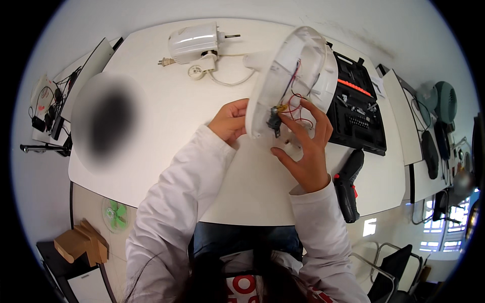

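My left hand (228,121) grips the left edge of an upright white plastic housing (298,45), its fingertips partly hidden behind it. Inside the housing are red and dark wires (295,76), a yellow part (281,108) and a black component (274,119). My right hand (308,149) reaches into the housing, its index fingertip against the black component, another finger among the wires and its thumb held apart. Beyond the housing lies a white motor (192,41) with a metal shaft, cord and plug (166,61). A cordless screwdriver (348,187) lies right of my right hand.
An open black tool case (356,126) lies at the right of the white table (242,197). A blurred round shape (108,121) covers the left. Side desks hold cables (48,101) and a green fan (444,103). Cardboard (81,242) and a chair (384,278) stand below.
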`<state>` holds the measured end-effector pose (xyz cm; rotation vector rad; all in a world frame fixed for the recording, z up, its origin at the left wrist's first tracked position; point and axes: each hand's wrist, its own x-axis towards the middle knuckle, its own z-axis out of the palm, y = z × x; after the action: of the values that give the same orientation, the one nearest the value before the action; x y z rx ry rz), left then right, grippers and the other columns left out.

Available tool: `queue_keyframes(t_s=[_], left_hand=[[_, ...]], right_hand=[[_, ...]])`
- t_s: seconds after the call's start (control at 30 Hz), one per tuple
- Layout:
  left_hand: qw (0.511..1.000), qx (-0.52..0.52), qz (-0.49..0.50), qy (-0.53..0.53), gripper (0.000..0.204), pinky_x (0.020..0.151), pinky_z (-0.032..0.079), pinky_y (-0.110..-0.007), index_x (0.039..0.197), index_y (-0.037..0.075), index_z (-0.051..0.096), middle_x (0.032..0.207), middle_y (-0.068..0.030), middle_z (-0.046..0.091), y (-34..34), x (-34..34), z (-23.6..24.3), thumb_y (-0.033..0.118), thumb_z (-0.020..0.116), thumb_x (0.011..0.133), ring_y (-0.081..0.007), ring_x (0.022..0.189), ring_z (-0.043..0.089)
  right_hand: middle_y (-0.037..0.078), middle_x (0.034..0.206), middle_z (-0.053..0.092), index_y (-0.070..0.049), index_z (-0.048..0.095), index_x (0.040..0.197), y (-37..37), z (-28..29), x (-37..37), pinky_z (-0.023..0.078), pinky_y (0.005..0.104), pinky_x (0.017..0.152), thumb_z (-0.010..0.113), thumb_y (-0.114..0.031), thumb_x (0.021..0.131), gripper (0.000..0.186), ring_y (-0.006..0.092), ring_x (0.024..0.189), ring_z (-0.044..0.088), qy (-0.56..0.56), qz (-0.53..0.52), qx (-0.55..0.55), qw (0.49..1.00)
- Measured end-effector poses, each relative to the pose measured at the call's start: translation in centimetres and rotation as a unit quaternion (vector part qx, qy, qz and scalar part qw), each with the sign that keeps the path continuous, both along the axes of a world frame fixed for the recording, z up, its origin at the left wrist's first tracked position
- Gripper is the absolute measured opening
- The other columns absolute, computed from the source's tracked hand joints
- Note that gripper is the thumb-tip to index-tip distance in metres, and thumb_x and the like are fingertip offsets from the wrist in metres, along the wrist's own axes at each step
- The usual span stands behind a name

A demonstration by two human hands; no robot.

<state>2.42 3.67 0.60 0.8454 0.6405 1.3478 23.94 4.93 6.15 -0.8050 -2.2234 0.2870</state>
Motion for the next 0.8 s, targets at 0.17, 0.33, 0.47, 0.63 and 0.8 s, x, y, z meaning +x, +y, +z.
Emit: queue_keyframes(t_s=[0.17, 0.33, 0.47, 0.63, 0.8], left_hand=[[0.997, -0.005, -0.013, -0.082, 0.044, 0.093, 0.050, -0.035, 0.129, -0.008, 0.045, 0.122, -0.0177, 0.058, -2.0, -0.4, 0.4, 0.010, 0.050, 0.089, -0.0237, 0.107, 0.061], [0.995, 0.037, 0.005, -0.090, 0.060, 0.102, 0.040, -0.041, 0.132, -0.006, 0.041, 0.128, -0.0164, 0.053, -4.5, 0.4, 0.4, 0.012, 0.052, 0.077, -0.0264, 0.119, 0.051], [0.998, 0.019, 0.056, 0.008, 0.069, 0.102, 0.039, -0.039, 0.135, -0.003, 0.038, 0.128, -0.0139, 0.052, -5.9, 1.2, 1.8, 0.015, 0.062, 0.074, -0.0254, 0.119, 0.051], [0.983, -0.042, 0.142, 0.113, 0.051, 0.095, 0.043, -0.033, 0.127, -0.002, 0.048, 0.118, -0.0104, 0.059, -6.1, 2.7, 2.2, 0.010, 0.065, 0.080, -0.0194, 0.108, 0.056], [0.974, -0.070, 0.154, 0.151, 0.036, 0.088, 0.044, -0.030, 0.117, -0.002, 0.057, 0.107, -0.0070, 0.063, -5.6, 3.3, 2.7, 0.009, 0.065, 0.084, -0.0158, 0.099, 0.057]], right_hand=[[0.006, 0.140, 0.037, -0.020, 0.065, 0.114, 0.0, -0.4, 0.1, 0.026, 0.0453, 0.104, 0.080, -0.011, 0.056, 0.060, 0.0347, 0.127, 0.028, 0.012, 0.013, -0.008, 1.000], [0.005, 0.140, 0.038, -0.021, 0.065, 0.113, -0.2, -0.8, 0.0, 0.026, 0.0453, 0.103, 0.080, -0.007, 0.055, 0.062, 0.0342, 0.126, 0.031, 0.008, 0.027, -0.018, 0.999], [0.004, 0.138, 0.040, -0.021, 0.064, 0.112, -0.3, -0.8, -0.1, 0.027, 0.0461, 0.102, 0.080, -0.006, 0.055, 0.062, 0.0334, 0.124, 0.034, -0.006, 0.021, 0.025, 0.999], [0.003, 0.137, 0.041, -0.021, 0.064, 0.112, -0.5, -0.9, -0.2, 0.030, 0.0476, 0.099, 0.079, -0.006, 0.054, 0.061, 0.0329, 0.123, 0.036, -0.018, 0.041, 0.020, 0.999], [0.003, 0.130, 0.048, -0.018, 0.064, 0.111, -0.1, -0.6, 0.0, 0.036, 0.0436, 0.095, 0.078, -0.004, 0.056, 0.058, 0.0318, 0.118, 0.041, 0.014, 0.055, 0.023, 0.998]])
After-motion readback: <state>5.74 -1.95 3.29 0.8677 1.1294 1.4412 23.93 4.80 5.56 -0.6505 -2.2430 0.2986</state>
